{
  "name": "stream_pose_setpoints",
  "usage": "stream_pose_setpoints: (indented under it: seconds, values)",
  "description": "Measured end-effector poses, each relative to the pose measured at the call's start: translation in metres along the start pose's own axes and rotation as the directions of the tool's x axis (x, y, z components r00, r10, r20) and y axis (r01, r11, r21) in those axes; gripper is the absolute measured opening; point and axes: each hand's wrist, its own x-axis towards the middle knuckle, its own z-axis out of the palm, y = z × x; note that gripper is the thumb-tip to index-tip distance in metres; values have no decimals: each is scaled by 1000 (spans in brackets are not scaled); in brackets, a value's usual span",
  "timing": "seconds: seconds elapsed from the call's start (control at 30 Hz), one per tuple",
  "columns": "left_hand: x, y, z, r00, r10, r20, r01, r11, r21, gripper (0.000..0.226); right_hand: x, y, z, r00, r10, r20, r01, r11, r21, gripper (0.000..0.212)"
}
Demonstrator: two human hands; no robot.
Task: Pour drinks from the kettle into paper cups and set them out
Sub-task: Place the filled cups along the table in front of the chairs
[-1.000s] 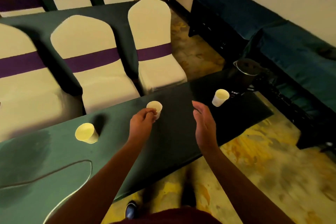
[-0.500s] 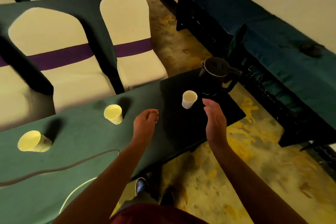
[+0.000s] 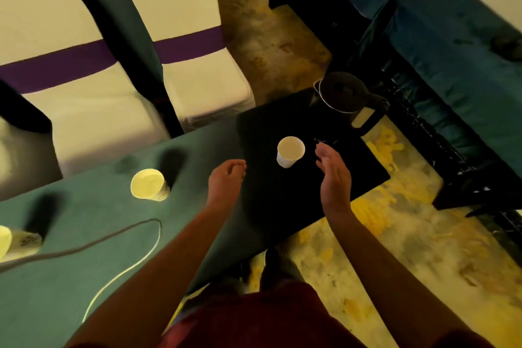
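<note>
The white paper cup (image 3: 290, 151) stands upright on the dark end of the green cloth-covered bench (image 3: 84, 277), its mouth open to the camera; whether it holds any drink cannot be told. At about one o'clock from it, near the bench's far corner, sits the black electric kettle (image 3: 343, 93) with its lid rim catching the light and its handle pointing toward four o'clock. At three o'clock from the cup, just beside it and apart from it, the right hand (image 3: 334, 178) hangs above the bench with fingers straight and relaxed, palm turned toward the cup, grasping nothing. At about eight o'clock from the cup the left hand (image 3: 226, 182) hovers over the cloth, its fingers loosely bent downward, also grasping nothing.

Farther out at nine o'clock, a second, yellowish paper cup (image 3: 149, 185) stands on the lighter green part of the bench, and a third paper cup (image 3: 11, 243) is cut off by the picture's left edge. A thin pale cable (image 3: 124, 271) loops across the cloth near the left forearm.

Beyond the bench, at eleven o'clock, two cream-covered chairs with purple sashes (image 3: 195, 45) face it. At two o'clock, past the kettle, a long table draped in dark blue cloth (image 3: 452, 45) runs along the wall. The yellow-patterned carpet (image 3: 395, 248) shows below.
</note>
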Motion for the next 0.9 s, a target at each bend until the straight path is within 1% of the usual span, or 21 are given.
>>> stream_pose_setpoints:
  seconds: [0.07, 0.13, 0.17, 0.27, 0.4, 0.43, 0.57, 0.7, 0.9]
  values:
    - [12, -2, 9, 1000, -20, -13, 20, 1000, -7, 23, 20, 7, 9, 999, 22, 38, -21, 1000, -13, 62]
    - [24, -2, 17, 998, -68, -7, 68, 998, -19, 27, 40, 15, 19, 996, 54, 68, -52, 998, -32, 63]
    - [29, 0, 21, 996, -92, 9, 93, 995, -34, 29, 48, 19, 23, 995, 68, 78, -65, 997, -43, 60]
    - [45, 4, 31, 989, -148, 4, 147, 988, -55, 29, 71, 28, 38, 981, 101, 164, -81, 989, -127, 48]
    - [65, 4, 61, 952, -300, -57, 287, 943, -167, 30, 96, 42, 47, 946, 154, 285, -125, 985, -118, 42]
    - [62, 4, 66, 945, -324, -39, 312, 933, -178, 30, 92, 46, 47, 939, 156, 307, -122, 984, -126, 42]
    - [61, 8, 83, 939, -339, -62, 329, 935, -135, 28, 103, 55, 48, 901, 163, 402, -133, 986, -100, 45]
    - [69, 13, 87, 923, -371, -103, 362, 927, -96, 28, 117, 67, 45, 863, 197, 465, -177, 980, -86, 44]
    - [72, 18, 83, 903, -426, -61, 420, 903, -95, 28, 124, 73, 37, 811, 197, 550, -188, 979, -73, 47]
